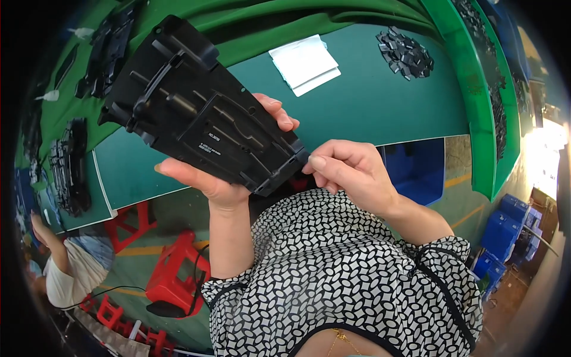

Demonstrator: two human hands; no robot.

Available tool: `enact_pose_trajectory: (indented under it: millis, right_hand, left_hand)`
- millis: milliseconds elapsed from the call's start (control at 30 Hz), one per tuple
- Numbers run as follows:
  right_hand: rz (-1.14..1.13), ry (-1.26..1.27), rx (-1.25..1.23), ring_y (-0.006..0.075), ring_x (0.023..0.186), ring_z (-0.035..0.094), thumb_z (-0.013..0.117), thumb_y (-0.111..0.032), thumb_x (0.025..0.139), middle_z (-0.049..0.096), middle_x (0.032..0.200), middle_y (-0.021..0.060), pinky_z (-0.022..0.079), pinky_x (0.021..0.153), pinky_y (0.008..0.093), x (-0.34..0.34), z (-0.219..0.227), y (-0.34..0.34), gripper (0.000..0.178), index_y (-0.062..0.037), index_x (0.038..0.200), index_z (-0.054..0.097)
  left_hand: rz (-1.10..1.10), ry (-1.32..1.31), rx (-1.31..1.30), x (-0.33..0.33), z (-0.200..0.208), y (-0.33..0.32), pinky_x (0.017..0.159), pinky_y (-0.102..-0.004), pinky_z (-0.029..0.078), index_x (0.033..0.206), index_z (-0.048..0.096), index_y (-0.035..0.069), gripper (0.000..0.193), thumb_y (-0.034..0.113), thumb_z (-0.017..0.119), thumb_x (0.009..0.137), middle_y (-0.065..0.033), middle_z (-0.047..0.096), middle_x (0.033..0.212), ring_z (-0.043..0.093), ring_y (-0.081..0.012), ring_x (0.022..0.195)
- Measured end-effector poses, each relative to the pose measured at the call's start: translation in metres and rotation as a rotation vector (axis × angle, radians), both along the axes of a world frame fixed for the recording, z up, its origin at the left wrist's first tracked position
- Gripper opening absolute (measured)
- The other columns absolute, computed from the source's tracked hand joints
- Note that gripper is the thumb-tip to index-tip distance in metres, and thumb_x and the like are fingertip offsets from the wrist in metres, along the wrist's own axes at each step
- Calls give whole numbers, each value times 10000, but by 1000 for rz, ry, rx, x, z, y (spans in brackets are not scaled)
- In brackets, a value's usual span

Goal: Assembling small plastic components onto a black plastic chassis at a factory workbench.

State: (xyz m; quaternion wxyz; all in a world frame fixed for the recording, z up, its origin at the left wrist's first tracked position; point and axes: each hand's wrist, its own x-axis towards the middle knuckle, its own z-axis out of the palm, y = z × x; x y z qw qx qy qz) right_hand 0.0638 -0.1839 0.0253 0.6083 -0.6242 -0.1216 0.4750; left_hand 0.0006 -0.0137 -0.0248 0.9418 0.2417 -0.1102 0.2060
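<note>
A large black moulded plastic part [196, 113], with ribs and raised channels, is held up at a tilt over the table's near edge. My left hand [223, 184] supports it from beneath, the thumb along its lower edge and the fingertips showing past its far edge. At the part's narrow right end, my right hand [351, 172] is closed, thumb and forefinger pinched together against the corner. Whatever sits in that pinch is too small or too hidden to make out.
On the green tabletop [238, 71] lie white papers [304, 64] and a pile of small black pieces [405, 53]. Green bins [476, 89] stand right, a blue bin [415, 169] below. More black parts [70, 166] lie left, near red stools [175, 276] and another person [77, 268].
</note>
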Motion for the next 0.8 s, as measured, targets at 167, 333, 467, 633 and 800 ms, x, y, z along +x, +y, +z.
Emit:
enact_pose_trajectory:
  millis: [167,333,467,633,800]
  right_hand:
    - [-20,71,4,30,533,485,589,-171,879,566,629,1,375,460,176,-2,-5,5,199,6,799,634]
    - [-80,78,-37,33,510,448,534,-69,879,553,628,18,364,465,172,-6,-2,10,149,31,805,616]
    - [-87,86,-29,32,507,448,536,-68,878,554,627,17,363,462,170,-8,-4,9,146,24,797,615]
    - [-99,81,-34,22,519,461,574,-145,870,557,620,-5,353,448,176,-9,-6,9,177,-4,773,617]
    - [-92,63,-36,21,513,459,570,-138,871,557,618,-7,351,445,176,-6,-7,10,178,-6,758,610]
  left_hand:
    - [-15,-4,65,0,-1,3,872,-511,451,1286,424,95,960,843,372,687,-157,508,1143,538,-281,954]
    - [-20,-38,88,1,-2,3,884,-517,440,1287,425,90,976,850,379,675,-154,508,1147,534,-282,965]
    - [-46,-34,76,-2,-4,3,890,-524,430,1284,425,77,990,852,386,669,-162,505,1147,530,-290,971]
    - [-45,-16,77,-3,-4,2,886,-527,430,1271,429,53,1007,854,393,662,-169,505,1142,535,-297,962]
    - [-20,13,46,-2,-4,1,877,-527,436,1252,434,25,1028,859,394,653,-166,513,1122,544,-296,947]
